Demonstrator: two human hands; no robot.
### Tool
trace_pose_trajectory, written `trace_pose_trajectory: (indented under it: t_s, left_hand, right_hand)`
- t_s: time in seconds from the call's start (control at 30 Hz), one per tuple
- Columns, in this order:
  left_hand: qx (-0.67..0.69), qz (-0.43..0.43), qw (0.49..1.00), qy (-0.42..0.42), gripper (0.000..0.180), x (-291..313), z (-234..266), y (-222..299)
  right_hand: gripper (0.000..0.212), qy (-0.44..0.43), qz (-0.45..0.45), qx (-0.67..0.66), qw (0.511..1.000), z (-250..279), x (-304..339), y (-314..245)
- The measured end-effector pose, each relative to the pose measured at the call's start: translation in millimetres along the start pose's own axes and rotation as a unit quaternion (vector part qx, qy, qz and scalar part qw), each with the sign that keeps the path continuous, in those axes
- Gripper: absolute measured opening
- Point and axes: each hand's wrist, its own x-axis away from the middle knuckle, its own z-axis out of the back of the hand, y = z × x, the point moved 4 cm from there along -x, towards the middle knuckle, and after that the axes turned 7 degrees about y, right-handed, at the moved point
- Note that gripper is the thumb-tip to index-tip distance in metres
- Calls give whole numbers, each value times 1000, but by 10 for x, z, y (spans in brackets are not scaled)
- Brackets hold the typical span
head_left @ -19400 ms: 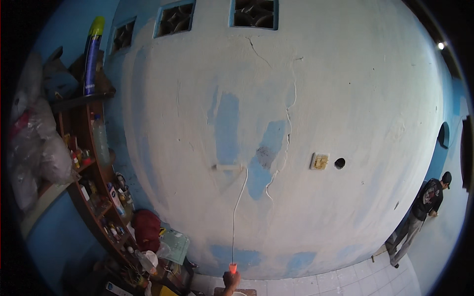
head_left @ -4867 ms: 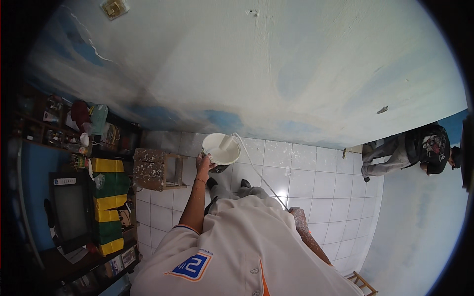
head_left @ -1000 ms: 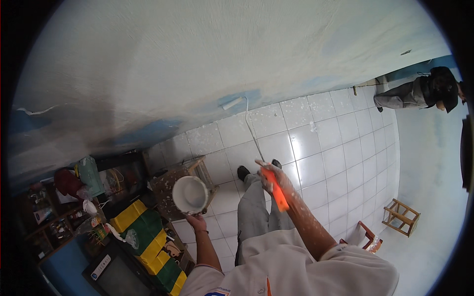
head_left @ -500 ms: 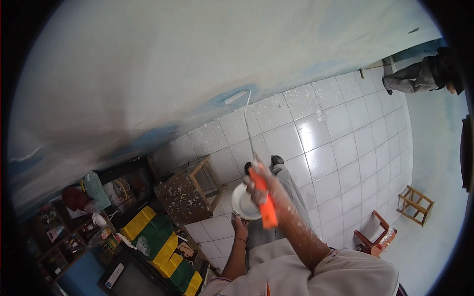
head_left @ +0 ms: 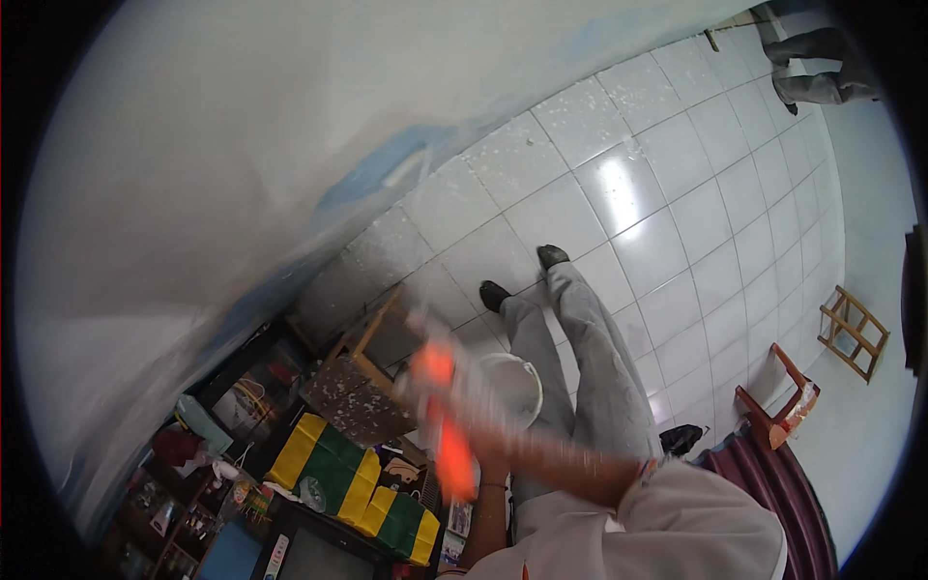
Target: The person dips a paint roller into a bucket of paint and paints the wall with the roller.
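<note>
My right hand point(head_left: 433, 385), smeared by motion, is closed round the orange handle of a paint roller point(head_left: 452, 462). Its thin rod is too blurred to follow. The pale roller head point(head_left: 402, 171) shows faintly against a blue patch low on the wall point(head_left: 261, 126). A white bucket point(head_left: 527, 385) hangs in front of my legs, just right of the roller handle. My left hand point(head_left: 495, 452) is at the bucket's near side, its fingers mostly hidden behind my right forearm.
A paint-spattered wooden stool point(head_left: 348, 401) stands left, beside a cabinet with a yellow and green cloth point(head_left: 338, 474). White tiles point(head_left: 551, 217) cover the floor. Wooden stools point(head_left: 855, 333) and a red-brown chair point(head_left: 778, 396) are at right. Another person's legs point(head_left: 822, 72) show far right.
My right hand and the roller have swung left and nearer my body. The roller head has moved left along the wall. The view has shifted, and the bucket sits partly behind my right arm.
</note>
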Motion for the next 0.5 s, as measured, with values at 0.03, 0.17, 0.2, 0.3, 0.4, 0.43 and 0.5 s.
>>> trace_pose_trajectory:
  t_s: [0.03,0.17,0.2,0.3,0.4,0.43,0.5]
  left_hand:
    - [-8,4,1000,-7,14,22,-127,-88]
    - [-12,-15,1000,-2,14,-99,-178,-148]
    - [-16,-16,1000,-3,14,-140,-219,-168]
    - [-51,-12,999,-6,16,33,-746,-372]
    - [-61,-36,997,34,22,36,-575,-343]
    - [-57,-35,997,31,24,5,-432,-358]
    - [-55,-29,998,14,27,-78,-233,-439]
  right_hand:
    - [63,-39,-58,-50,996,-106,392,-56]
    - [54,-26,39,-35,998,54,-146,-14]
    - [42,-3,-21,-67,998,239,-550,-74]
    - [9,-70,-13,-194,978,1275,-2075,-188]
    - [11,10,-94,-235,967,984,-1822,-62]
    - [26,17,-149,-162,975,597,-1204,-190]
    - [53,-50,-44,-83,994,68,-212,-416]
